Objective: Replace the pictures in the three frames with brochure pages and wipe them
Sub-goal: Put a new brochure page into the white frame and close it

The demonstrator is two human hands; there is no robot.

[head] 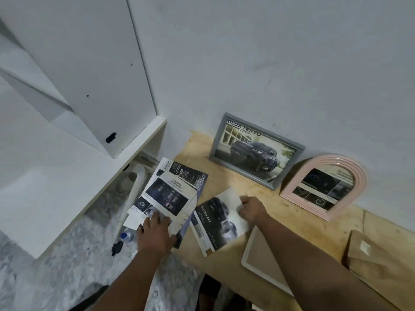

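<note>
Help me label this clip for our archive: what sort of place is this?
Probably a plain indoor room, maybe a spare or utility room at home: a raw plywood board against a bare white wall, a white cabinet beside it, and a marbled floor below.

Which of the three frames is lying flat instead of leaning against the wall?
The white frame, lying face-down under the right forearm. The grey frame and pink arched frame both lean upright against the wall.

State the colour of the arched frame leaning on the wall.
Pale pink frame, seen in the head view.
</note>
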